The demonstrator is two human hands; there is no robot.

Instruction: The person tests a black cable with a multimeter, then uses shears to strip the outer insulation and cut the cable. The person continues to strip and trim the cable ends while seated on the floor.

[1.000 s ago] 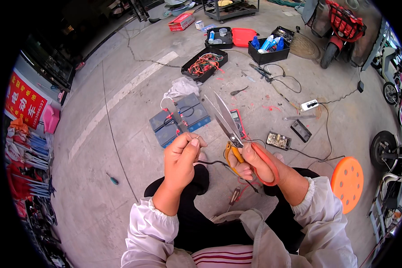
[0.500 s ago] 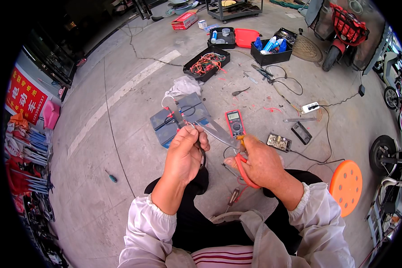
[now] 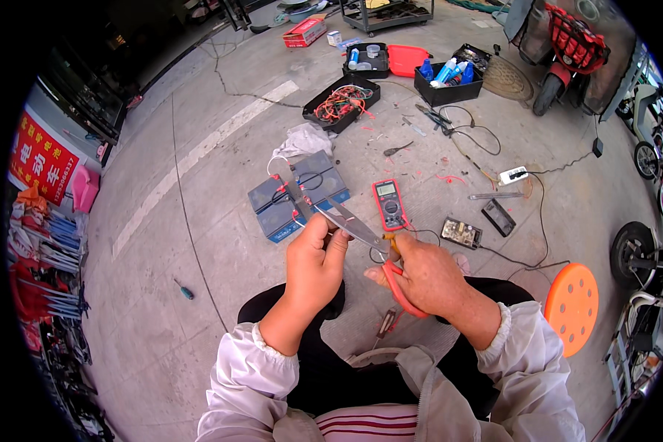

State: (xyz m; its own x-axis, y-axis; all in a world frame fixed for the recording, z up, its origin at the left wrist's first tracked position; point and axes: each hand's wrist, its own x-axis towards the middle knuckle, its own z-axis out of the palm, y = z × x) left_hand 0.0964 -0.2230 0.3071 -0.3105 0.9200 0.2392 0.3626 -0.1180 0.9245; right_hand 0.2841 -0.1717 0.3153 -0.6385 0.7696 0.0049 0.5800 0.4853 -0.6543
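Note:
My left hand (image 3: 313, 269) pinches a thin wire (image 3: 329, 230) at the tips of the scissor blades. My right hand (image 3: 435, 276) grips large metal scissors (image 3: 365, 233) with orange and yellow handles, their blades angled up-left across the wire. Whether the blades touch it is hard to tell. Beyond my hands lie blue-grey batteries (image 3: 320, 177) joined by cables, and a red multimeter (image 3: 389, 205). To the right are an opened circuit-board case (image 3: 460, 233) and a black cover (image 3: 498, 218).
Ahead are black toolboxes with cables (image 3: 341, 103) and bottles (image 3: 446, 77), a power strip (image 3: 513, 175) and a metal trolley (image 3: 387, 18). An orange stool (image 3: 571, 309) stands right, beside parked scooters (image 3: 633, 254). A screwdriver (image 3: 184, 289) lies left; a red sign (image 3: 44, 158) is at far left.
My right hand has turned the scissors from steeply upright to lower and more slanted, toward my left hand. Most recently, my left hand shifts slightly right. The multimeter is now uncovered.

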